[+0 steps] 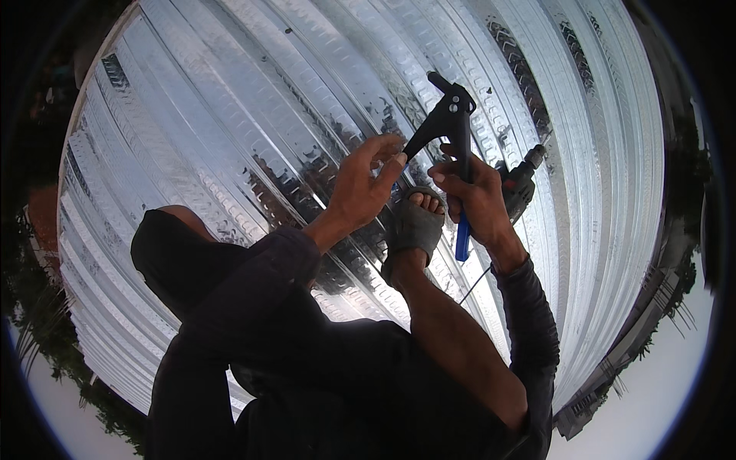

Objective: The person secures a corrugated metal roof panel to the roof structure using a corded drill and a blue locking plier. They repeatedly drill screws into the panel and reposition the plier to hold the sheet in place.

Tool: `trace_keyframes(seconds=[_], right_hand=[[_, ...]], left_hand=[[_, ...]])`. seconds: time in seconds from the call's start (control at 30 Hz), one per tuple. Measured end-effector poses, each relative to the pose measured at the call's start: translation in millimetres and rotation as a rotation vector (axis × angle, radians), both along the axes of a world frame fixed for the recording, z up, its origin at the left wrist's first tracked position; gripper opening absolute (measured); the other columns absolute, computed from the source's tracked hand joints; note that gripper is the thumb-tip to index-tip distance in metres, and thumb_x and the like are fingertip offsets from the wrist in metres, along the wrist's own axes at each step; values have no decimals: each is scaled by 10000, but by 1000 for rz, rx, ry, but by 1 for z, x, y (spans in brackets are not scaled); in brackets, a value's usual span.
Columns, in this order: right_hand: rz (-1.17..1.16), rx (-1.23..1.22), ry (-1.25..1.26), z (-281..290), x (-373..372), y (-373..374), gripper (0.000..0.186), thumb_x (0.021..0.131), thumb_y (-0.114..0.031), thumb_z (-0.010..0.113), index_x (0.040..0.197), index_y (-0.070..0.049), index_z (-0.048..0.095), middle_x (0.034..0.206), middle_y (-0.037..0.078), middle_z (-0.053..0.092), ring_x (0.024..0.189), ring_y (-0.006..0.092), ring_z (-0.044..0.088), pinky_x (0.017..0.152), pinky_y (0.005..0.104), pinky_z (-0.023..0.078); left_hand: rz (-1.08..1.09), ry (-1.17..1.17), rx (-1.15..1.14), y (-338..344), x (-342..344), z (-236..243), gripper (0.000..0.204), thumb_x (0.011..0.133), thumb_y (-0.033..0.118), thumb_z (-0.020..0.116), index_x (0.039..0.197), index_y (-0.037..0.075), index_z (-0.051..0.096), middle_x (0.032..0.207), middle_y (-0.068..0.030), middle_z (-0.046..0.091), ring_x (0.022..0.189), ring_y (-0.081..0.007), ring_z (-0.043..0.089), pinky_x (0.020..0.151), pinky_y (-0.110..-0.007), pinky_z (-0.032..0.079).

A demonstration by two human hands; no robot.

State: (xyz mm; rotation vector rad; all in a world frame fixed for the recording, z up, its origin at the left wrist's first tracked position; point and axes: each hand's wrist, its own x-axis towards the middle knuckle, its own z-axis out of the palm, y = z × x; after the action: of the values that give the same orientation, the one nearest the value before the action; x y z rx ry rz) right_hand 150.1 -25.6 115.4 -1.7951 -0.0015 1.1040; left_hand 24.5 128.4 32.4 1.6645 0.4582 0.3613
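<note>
A black hand riveter (452, 115) with blue grips is spread wide above a ribbed metal sheet (222, 100). My left hand (356, 188) closes around the end of its left handle, thumb on top, mostly covering the blue grip there. Around the other handle wraps my right hand (479, 199); the blue grip (462, 238) sticks out below it. The nose of the tool points up and to the left. Whether a rivet sits in it is too small to tell.
Beside my right hand a dark power drill (521, 184) lies on the sheet. A thin cable (475, 285) runs near my right wrist. My sandalled foot (418, 222) rests between my hands. Trees and buildings (590, 399) show past the sheet's edges.
</note>
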Motion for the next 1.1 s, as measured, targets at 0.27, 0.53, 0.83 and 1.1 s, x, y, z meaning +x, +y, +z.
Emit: trace_keyframes(seconds=[0.27, 0.53, 0.83, 1.1], right_hand=[[391, -333, -296, 74, 33, -25, 305, 951, -198, 714, 1135, 43, 683, 784, 35, 639, 643, 91, 572, 584, 284, 468], [508, -352, -75, 51, 15, -19, 383, 922, -189, 718, 1239, 21, 674, 831, 119, 669, 786, 156, 632, 738, 354, 502], [902, -436, -331, 29, -18, -48, 322, 947, -173, 627, 1154, 40, 503, 739, 273, 647, 740, 466, 677, 659, 540, 523], [951, -446, -562, -52, -76, -70, 374, 951, -184, 599, 1200, 63, 469, 934, 244, 640, 707, 383, 703, 583, 477, 564]], left_hand=[[437, 980, -1182, -58, -19, -108, 361, 999, 262, 543, 1196, -41, 566, 958, -188, 651, 767, -302, 721, 660, -438, 647], [459, 888, -1173, -68, 0, -139, 292, 1001, 238, 544, 1075, -40, 594, 879, -179, 670, 729, -294, 713, 633, -426, 637], [434, 874, -1401, -51, 6, -146, 199, 986, 210, 551, 1014, 39, 647, 931, -104, 721, 879, -270, 662, 797, -495, 561], [412, 928, -1419, -49, 16, -152, 270, 995, 231, 497, 1037, 22, 661, 959, -126, 740, 876, -291, 682, 751, -514, 545]])
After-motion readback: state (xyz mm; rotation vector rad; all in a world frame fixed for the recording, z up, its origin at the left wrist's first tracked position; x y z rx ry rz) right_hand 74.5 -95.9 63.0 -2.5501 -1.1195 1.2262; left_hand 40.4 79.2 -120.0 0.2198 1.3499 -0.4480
